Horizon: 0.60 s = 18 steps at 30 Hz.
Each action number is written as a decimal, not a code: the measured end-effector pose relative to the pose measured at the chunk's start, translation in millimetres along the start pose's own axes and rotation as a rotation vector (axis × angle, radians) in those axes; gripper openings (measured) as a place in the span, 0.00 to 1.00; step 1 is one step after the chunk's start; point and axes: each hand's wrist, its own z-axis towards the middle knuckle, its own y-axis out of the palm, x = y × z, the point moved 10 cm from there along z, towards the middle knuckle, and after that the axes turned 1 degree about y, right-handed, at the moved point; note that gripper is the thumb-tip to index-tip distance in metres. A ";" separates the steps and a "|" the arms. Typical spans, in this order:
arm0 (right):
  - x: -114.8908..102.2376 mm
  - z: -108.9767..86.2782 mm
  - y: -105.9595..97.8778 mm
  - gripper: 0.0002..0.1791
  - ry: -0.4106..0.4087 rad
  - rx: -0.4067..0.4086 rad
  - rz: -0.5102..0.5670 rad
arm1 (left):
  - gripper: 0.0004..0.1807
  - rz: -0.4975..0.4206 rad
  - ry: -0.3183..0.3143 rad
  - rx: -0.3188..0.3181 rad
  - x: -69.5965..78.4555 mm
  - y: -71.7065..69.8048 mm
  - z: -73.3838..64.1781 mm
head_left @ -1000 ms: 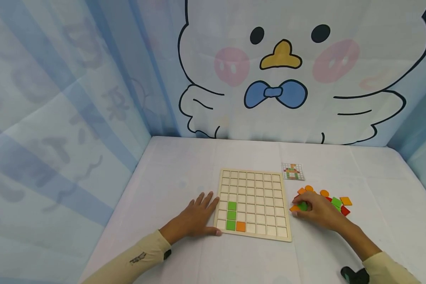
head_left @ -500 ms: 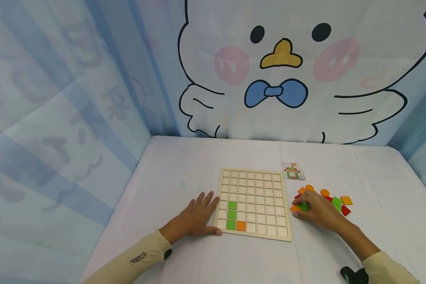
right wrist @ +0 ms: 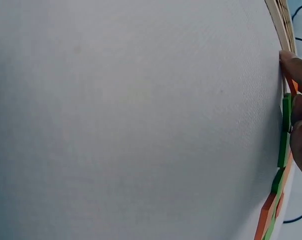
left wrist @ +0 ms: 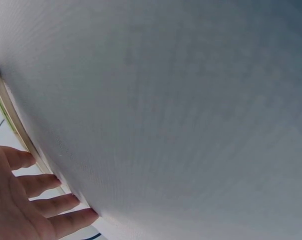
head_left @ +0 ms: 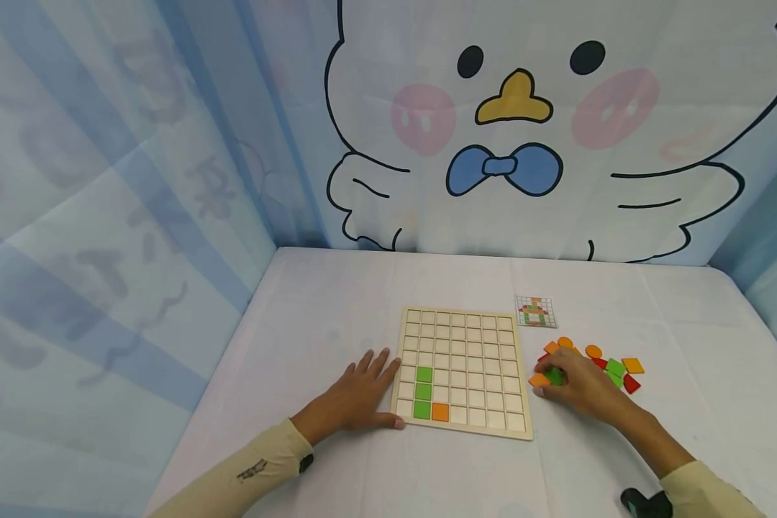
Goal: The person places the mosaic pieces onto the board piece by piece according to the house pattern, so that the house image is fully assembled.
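A wooden grid board (head_left: 462,345) lies on the table, with three green square tiles (head_left: 422,392) stacked in one column and an orange square tile (head_left: 439,412) beside the lowest. My left hand (head_left: 362,396) rests flat with spread fingers at the board's left edge; its fingertips (left wrist: 73,220) show along that edge in the left wrist view. Right of the board, my right hand (head_left: 576,381) pinches a loose orange tile (head_left: 539,380) between thumb and finger. A green tile (head_left: 555,376) lies just under those fingers, partly hidden by the hand.
Loose orange, red and green pieces (head_left: 614,367), some round, lie scattered around and behind the right hand. A small pattern card (head_left: 536,311) sits by the board's upper right corner. A white cloth covers the table (head_left: 324,302); a printed curtain (head_left: 511,216) hangs behind.
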 end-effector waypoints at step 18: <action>-7.2 -1.0 0.6 0.13 -0.022 -0.006 0.095 | 0.58 0.008 -0.002 -0.003 0.7 -0.3 -0.3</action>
